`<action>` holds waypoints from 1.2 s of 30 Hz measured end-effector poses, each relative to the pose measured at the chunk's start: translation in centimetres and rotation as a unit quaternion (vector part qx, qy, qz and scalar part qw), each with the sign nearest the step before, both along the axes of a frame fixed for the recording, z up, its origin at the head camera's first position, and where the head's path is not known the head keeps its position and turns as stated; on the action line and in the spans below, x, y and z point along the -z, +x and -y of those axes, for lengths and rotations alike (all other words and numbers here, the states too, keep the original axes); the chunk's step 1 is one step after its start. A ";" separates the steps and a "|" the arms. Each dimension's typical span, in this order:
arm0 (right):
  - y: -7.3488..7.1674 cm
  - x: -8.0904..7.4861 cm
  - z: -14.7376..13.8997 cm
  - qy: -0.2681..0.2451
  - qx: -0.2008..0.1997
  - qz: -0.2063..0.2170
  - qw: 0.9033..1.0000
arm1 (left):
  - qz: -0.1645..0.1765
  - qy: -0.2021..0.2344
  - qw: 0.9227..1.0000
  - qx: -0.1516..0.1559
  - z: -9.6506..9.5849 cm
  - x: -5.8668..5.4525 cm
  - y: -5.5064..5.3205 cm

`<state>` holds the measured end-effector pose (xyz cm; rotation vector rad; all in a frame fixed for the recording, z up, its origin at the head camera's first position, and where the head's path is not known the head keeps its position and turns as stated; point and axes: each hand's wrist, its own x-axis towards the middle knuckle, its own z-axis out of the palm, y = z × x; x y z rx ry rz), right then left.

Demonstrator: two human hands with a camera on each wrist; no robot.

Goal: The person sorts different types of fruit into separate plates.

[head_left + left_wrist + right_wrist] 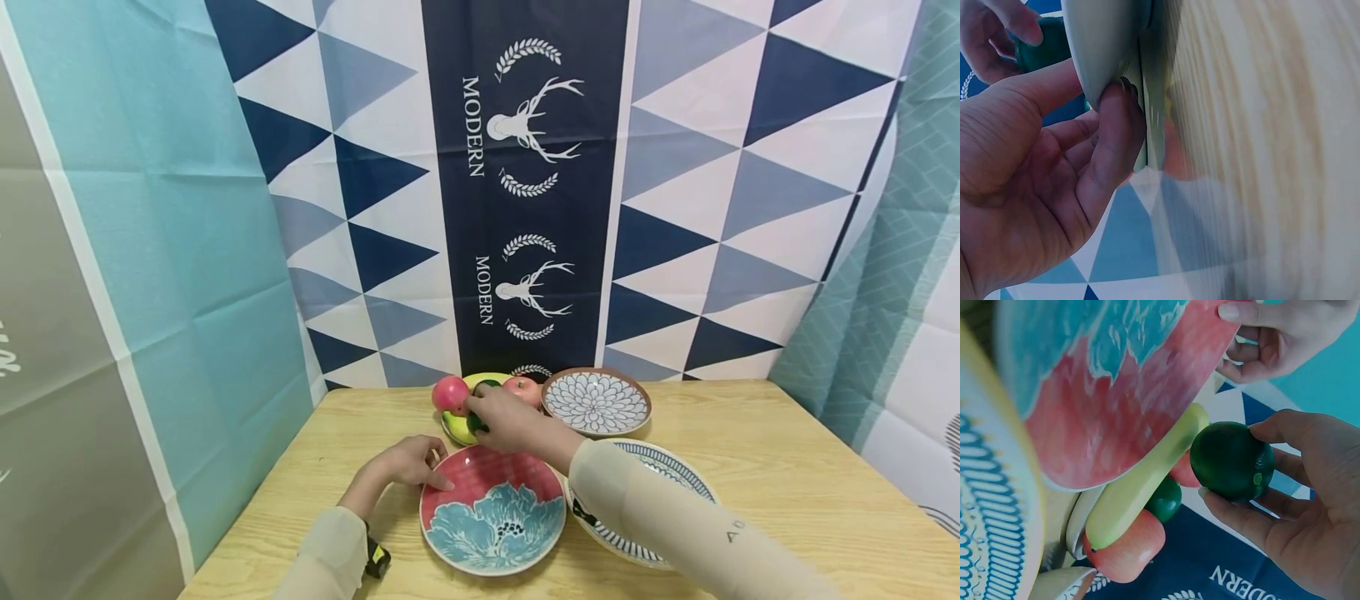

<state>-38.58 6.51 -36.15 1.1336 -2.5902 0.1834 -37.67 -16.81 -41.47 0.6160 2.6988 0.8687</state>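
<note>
My left hand [411, 461] pinches the rim of a red plate with a blue flower [495, 471], thumb on top and fingers beneath. In the right wrist view, my right hand [1310, 494] holds a dark green lime [1230, 461] between thumb and fingers, raised near the fruit. Behind the flower plate sits a small dish [450, 431], mostly hidden. On it lie a yellow banana [1147, 478], a pinkish-red apple [1127, 547] and another green fruit [1164, 500]. A round pink fruit [450, 394] is at its left side.
To the right at the back stands a brown-rimmed plate with a petal pattern [596, 402]. A larger blue-and-white patterned plate [693, 479] lies under my right forearm. A patterned curtain [525, 208] hangs behind the wooden table [787, 483].
</note>
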 end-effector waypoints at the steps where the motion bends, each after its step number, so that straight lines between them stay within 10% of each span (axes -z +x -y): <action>1: 0.2 0.0 -0.1 0.006 0.000 -0.004 1.000 | -0.001 -0.001 1.000 0.000 0.0 0.0 0.0; 36: 3.5 2.5 -2.1 0.049 -0.052 0.042 0.997 | 0.009 -0.006 1.000 -0.012 -0.2 -0.2 0.3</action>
